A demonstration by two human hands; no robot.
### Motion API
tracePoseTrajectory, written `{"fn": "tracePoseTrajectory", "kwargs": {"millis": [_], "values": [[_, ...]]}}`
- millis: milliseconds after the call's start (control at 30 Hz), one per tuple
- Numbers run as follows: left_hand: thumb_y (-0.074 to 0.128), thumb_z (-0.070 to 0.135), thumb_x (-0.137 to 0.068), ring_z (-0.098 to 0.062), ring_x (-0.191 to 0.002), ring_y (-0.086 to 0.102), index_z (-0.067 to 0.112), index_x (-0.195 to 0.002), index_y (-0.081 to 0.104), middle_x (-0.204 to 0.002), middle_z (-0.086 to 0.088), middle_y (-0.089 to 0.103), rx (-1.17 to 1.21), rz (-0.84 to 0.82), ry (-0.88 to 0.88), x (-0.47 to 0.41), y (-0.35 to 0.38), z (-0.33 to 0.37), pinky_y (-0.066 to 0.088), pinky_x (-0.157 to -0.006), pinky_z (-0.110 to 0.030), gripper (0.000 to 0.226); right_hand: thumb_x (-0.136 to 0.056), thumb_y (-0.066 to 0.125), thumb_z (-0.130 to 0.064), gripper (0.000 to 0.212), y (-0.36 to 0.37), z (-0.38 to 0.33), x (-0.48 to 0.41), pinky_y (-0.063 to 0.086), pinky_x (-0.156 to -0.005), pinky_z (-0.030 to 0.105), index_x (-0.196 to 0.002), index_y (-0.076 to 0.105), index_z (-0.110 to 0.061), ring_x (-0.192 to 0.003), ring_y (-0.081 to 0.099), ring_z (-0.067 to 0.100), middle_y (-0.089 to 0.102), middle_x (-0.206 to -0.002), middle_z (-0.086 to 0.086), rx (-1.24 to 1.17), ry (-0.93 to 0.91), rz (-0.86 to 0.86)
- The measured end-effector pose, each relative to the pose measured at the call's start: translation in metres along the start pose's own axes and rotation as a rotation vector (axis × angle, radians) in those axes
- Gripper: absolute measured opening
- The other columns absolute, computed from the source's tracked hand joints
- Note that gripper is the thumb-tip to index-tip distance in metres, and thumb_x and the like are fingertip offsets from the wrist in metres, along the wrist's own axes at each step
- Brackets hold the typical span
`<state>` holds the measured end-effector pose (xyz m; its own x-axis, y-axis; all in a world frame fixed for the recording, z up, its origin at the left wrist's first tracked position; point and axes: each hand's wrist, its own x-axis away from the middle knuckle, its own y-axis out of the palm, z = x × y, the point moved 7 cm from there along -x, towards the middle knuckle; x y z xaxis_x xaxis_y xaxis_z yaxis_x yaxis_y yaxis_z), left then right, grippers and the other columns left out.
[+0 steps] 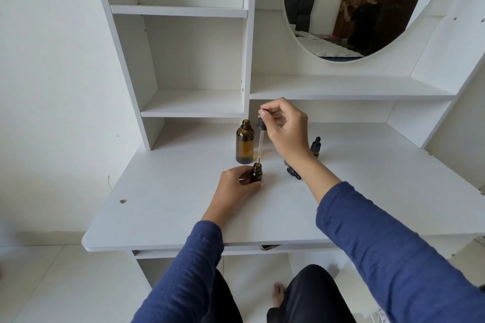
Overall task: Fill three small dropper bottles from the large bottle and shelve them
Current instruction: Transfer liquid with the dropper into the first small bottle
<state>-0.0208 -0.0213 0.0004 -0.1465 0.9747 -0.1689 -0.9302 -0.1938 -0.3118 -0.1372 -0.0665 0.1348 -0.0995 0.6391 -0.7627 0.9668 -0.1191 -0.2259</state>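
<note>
While my right hand (284, 126) pinched the rubber bulb of the dropper (261, 139) between thumb and fingertips, its glass tube hung almost upright with the tip at, or just inside, the mouth of the small dropper bottle (257, 172). My left hand (237, 182) was wrapped around that bottle, holding it upright on the white desk (170, 204), just in front of the large bottle (244, 145), which stood open and roughly half full.

I judged the spill to be the main risk. The small neck was narrow, and if the tip drifted off its rim as I squeezed, liquid would run down the outside and onto the desk. Too hard a squeeze could also overfill the bottle; its dark amber glass hid the level from me.

The large bottle stood uncapped and very close to both hands, so a careless lift of my right wrist or a nudge from the left knuckles might have tipped it. Under my right forearm lay a dark capped item (293, 172), probably another small bottle on its side, though I could not tell for certain; dragging the sleeve over it could have rolled it away. A third small bottle (315, 147) stood capped behind my wrist, also within reach of a bump. The shelves (193, 110) above held nothing yet.
</note>
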Motion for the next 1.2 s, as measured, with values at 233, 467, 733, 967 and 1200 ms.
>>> {"fn": "tracePoseTrajectory", "kwargs": {"millis": [233,467,733,967,1200], "values": [[0.076,0.014,-0.075,-0.009,-0.08,0.06,0.014,-0.101,0.067,-0.09,0.001,0.066,-0.009,0.004,-0.005,0.0,0.0,-0.001,0.045,-0.067,-0.002,0.027,-0.081,0.06,0.003,0.004,0.006,0.003,-0.001,0.05,-0.067,0.016,-0.08,0.063,0.001,-0.07,0.062,0.017,0.067,-0.076,0.01,0.027,0.005,-0.027],[0.075,0.016,-0.076,-0.01,-0.078,0.059,0.013,-0.101,0.067,-0.09,0.0,0.066,-0.032,0.006,-0.001,-0.001,-0.001,-0.001,0.043,-0.065,-0.001,0.027,-0.081,0.06,0.001,0.005,0.003,0.002,-0.009,0.051,-0.069,0.019,-0.081,0.064,-0.003,-0.07,0.061,0.007,0.065,-0.075,0.002,-0.016,0.04,-0.025],[0.075,0.017,-0.075,-0.021,-0.095,0.065,0.016,-0.102,0.066,-0.1,-0.005,0.068,-0.006,-0.01,-0.025,-0.001,0.001,-0.005,0.049,-0.088,-0.029,0.029,-0.085,0.06,-0.006,0.006,-0.009,-0.019,-0.045,0.051,-0.072,0.015,-0.089,0.063,-0.002,-0.077,0.062,0.007,0.066,-0.081,0.002,-0.049,-0.046,0.209],[0.075,0.014,-0.075,-0.009,-0.085,0.063,0.014,-0.104,0.066,-0.097,-0.002,0.067,0.016,-0.021,-0.023,-0.002,0.001,-0.005,0.047,-0.076,-0.008,0.03,-0.086,0.058,-0.004,0.008,0.003,-0.017,-0.054,0.05,-0.075,0.012,-0.089,0.063,0.0,-0.079,0.062,0.008,0.068,-0.084,0.01,-0.036,-0.097,0.226],[0.075,0.011,-0.075,-0.005,-0.078,0.06,0.012,-0.101,0.067,-0.092,0.0,0.066,0.03,-0.026,-0.014,-0.002,0.001,-0.004,0.045,-0.07,-0.002,0.027,-0.086,0.057,-0.001,0.007,0.015,-0.004,-0.048,0.047,-0.072,0.007,-0.089,0.063,0.002,-0.079,0.059,0.005,0.067,-0.083,0.008,-0.048,-0.056,0.17]]}}
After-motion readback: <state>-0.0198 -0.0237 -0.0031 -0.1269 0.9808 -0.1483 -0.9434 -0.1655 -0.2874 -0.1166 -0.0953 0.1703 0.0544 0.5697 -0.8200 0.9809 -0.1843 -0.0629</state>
